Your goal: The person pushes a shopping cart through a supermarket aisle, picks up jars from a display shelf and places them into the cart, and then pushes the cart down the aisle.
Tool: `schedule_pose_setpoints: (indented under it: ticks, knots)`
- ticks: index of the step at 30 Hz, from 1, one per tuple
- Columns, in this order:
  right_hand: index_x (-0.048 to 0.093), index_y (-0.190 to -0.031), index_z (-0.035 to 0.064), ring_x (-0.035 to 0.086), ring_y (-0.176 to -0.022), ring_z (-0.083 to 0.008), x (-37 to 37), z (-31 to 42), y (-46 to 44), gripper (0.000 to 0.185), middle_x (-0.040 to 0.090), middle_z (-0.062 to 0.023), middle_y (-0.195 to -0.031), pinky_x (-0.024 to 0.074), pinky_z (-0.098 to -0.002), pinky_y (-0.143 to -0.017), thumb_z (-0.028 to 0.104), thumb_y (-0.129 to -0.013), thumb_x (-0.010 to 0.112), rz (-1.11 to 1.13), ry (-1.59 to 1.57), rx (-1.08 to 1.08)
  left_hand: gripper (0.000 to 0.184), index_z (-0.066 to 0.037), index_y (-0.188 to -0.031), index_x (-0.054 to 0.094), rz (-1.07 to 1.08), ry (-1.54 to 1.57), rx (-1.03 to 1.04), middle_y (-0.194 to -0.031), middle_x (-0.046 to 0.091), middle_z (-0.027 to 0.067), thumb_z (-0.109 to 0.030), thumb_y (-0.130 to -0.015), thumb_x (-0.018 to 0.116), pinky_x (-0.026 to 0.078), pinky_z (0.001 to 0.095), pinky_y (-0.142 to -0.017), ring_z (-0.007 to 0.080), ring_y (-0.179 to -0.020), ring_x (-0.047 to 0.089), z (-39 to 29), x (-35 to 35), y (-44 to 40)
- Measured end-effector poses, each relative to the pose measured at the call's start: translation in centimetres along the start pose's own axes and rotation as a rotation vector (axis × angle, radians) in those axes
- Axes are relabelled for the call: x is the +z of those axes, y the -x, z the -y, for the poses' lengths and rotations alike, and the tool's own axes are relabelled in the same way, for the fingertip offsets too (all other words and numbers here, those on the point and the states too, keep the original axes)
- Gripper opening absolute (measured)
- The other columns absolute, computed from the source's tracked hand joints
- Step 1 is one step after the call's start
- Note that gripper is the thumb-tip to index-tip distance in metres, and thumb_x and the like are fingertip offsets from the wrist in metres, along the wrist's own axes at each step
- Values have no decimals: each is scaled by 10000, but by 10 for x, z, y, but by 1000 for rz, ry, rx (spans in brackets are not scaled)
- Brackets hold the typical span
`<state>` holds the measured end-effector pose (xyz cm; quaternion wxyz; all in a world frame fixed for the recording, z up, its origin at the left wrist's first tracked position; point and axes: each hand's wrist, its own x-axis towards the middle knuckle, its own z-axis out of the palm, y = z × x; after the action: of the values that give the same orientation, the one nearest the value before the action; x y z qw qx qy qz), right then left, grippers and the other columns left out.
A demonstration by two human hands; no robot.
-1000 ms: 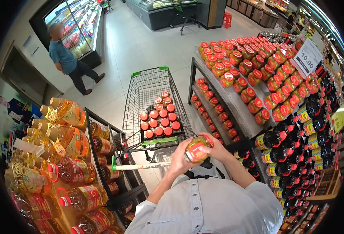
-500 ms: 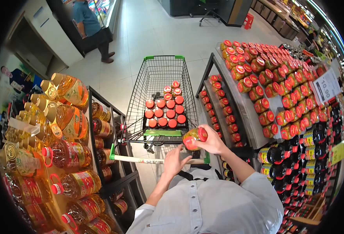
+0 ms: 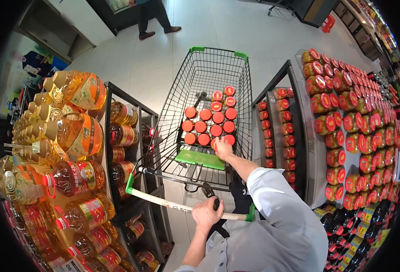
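Jar (image 3: 213,144) at the near end of the shopping cart (image 3: 200,159), partly under the right hand (image 3: 223,148), is best steadied upright beside neighbouring jars (image 3: 216,130), the left hand (image 3: 206,213) resting on the handle (image 3: 163,201), either grip unclear.

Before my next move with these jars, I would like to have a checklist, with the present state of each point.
1. Jars in the cart upright: ok, red lids face up.
2. Right hand free of jars: cannot tell; its fingers are at the near lids, their grip partly hidden.
3. Left hand at the cart handle: ok, it lies on it.
4. Cart clear of the right-hand shelf: cannot tell; they look close.
5. Person ahead apart from the cart: ok, legs are beyond its far end.
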<state>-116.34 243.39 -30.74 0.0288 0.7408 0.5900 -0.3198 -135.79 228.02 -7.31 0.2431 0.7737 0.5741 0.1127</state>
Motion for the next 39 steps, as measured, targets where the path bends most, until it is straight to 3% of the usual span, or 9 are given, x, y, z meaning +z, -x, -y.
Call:
schedule_pose_setpoints:
  ticks: [5, 11, 18, 23, 29, 30, 36, 38, 39]
  knots:
    - [369, -1339, 54, 576, -1111, -415, 36, -13, -16, 746, 472, -229, -1248, 598, -463, -758, 144, -731, 791, -7, 73, -86, 177, -132, -855, 724, -85, 44, 35, -577, 600, -7, -288, -776, 752, 433, 319, -505, 189, -478, 577, 4, 6, -2]
    - [404, -1303, 54, 581, -1128, -401, 42, -26, -10, 685, 499, -230, -1206, 601, -430, -793, 131, -745, 794, 65, 108, -50, 173, -131, -826, 713, -42, 51, 23, -619, 632, 8, -297, -784, 729, 439, 324, -523, 209, -519, 604, 0, 1, -6]
    - [417, -1284, 60, 580, -1125, -404, 32, -31, -11, 673, 497, -228, -1220, 584, -461, -827, 132, -731, 794, 61, 13, 2, 158, -133, -819, 721, -31, 38, 27, -610, 627, 6, -284, -771, 724, 438, 334, -516, 206, -519, 609, 0, 3, -8]
    - [433, -1309, 68, 574, -1103, -421, 9, -21, -27, 660, 486, -231, -1222, 563, -497, -811, 148, -742, 761, -140, -137, 25, 161, -122, -838, 719, -9, 39, 19, -553, 574, -20, -270, -774, 736, 426, 333, -502, 196, -478, 574, -3, 0, -9]
    - [400, -1409, 100, 541, -1123, -434, -42, -2, -122, 713, 446, -243, -1226, 561, -508, -789, 122, -785, 744, -476, -246, -196, 180, -134, -836, 737, -9, -5, 4, -589, 618, -15, -285, -741, 757, 420, 301, -485, 189, -483, 591, -2, 0, -10]
    - [401, -1402, 105, 535, -1136, -440, -52, 5, -141, 718, 425, -248, -1249, 563, -515, -776, 107, -776, 751, -490, -226, -174, 167, -153, -818, 719, -49, 13, 18, -545, 543, -20, -296, -739, 752, 365, 311, -455, 181, -447, 534, 1, 6, -9]
    - [448, -1361, 87, 549, -1129, -409, -45, 5, -246, 653, 465, -212, -1221, 591, -476, -752, 21, -763, 701, -455, -115, -229, 169, -162, -803, 715, 13, -44, -44, -547, 533, -28, -301, -719, 761, 365, 312, -458, 175, -454, 535, -8, -6, -16]
    - [491, -1335, 71, 559, -1126, -386, -31, 4, -269, 590, 496, -206, -1197, 596, -444, -784, -32, -771, 631, -389, -17, -211, 204, -100, -932, 737, 186, 61, -172, -600, 603, 107, -197, -756, 771, 451, 421, -469, 286, -473, 558, -11, -7, -15]
    - [476, -1351, 86, 542, -1157, -387, -22, -2, -281, 642, 487, -199, -1224, 578, -460, -826, -9, -751, 682, -349, 19, -200, 301, -79, -984, 739, 129, 18, -119, -622, 606, 115, -212, -720, 796, 453, 416, -466, 280, -489, 572, -8, -2, -8]
